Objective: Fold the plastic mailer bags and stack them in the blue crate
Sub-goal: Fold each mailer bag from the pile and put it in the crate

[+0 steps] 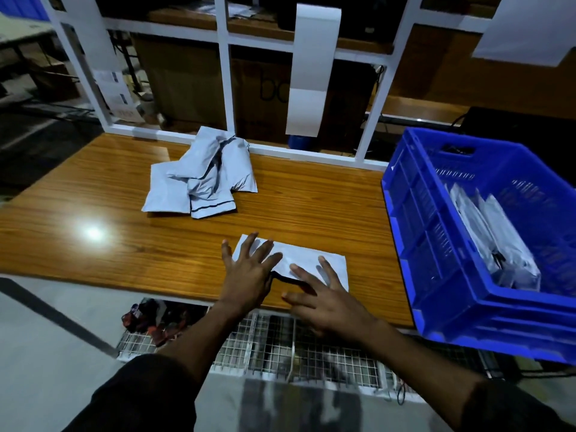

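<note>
A white folded mailer bag (307, 260) lies flat on the wooden table (109, 244) near its front edge. My left hand (249, 272) rests on the bag's left end with fingers spread. My right hand (324, 297) presses the bag's right half, also with fingers spread flat. A loose pile of grey unfolded mailer bags (202, 176) sits further back at the table's middle. The blue crate (436, 244) stands at the right end of the table, with several folded bags (495, 241) leaning inside it.
A white frame (224, 73) runs along the table's back edge, with paper strips (308, 73) hanging from it and cardboard boxes behind. A wire mesh shelf (280, 347) sits below the table's front edge.
</note>
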A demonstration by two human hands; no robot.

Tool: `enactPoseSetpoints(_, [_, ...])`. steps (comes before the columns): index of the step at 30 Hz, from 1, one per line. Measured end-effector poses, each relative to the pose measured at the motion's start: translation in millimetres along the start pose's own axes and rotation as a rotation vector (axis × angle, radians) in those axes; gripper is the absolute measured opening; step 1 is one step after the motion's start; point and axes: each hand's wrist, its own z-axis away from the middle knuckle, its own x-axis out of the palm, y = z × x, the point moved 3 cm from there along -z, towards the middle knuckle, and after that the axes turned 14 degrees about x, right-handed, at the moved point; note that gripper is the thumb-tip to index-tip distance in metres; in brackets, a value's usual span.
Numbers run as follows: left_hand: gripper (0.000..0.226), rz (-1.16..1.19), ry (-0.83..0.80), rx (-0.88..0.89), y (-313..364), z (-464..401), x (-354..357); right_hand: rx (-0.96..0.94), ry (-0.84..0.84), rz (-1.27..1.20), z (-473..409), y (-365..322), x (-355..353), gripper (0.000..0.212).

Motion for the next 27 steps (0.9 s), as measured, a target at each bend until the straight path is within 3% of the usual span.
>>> enactPoseSetpoints(2, [0.064,0.028,0.008,0.024,0.7,-1.1,-0.8,0.057,-0.115,0.095,-6.9,10.2,1.6,0.022])
enactPoseSetpoints(5, [0.067,0.079,0.057,0.019,2.6,-3.0,-2.3,0.146,-0.147,0.112,-23.4,26.1,-5.7,0.014])
enactPoseSetpoints(11, [0.102,0.347,0.237,-0.331,3.8,-6.1,-8.3,0.384,-0.141,0.060,-39.3,68.3,-58.7,0.045])
enactPoseSetpoints(14, [0.096,0.345,0.085,-0.321,21.7,-18.7,-1.0,0.550,-0.058,-0.049,-38.2,97.8,-89.7,0.056])
enactPoseSetpoints(20, [0.066,0.231,-0.198,-0.187,74.6,-49.2,23.7,0.779,0.135,-0.174,-8.4,149.7,-141.3,0.052])
enactPoseSetpoints(27, [0.056,0.250,-0.297,-0.083,114.4,-81.5,37.0,0.919,0.184,-0.104,39.9,205.4,-206.9,0.050])
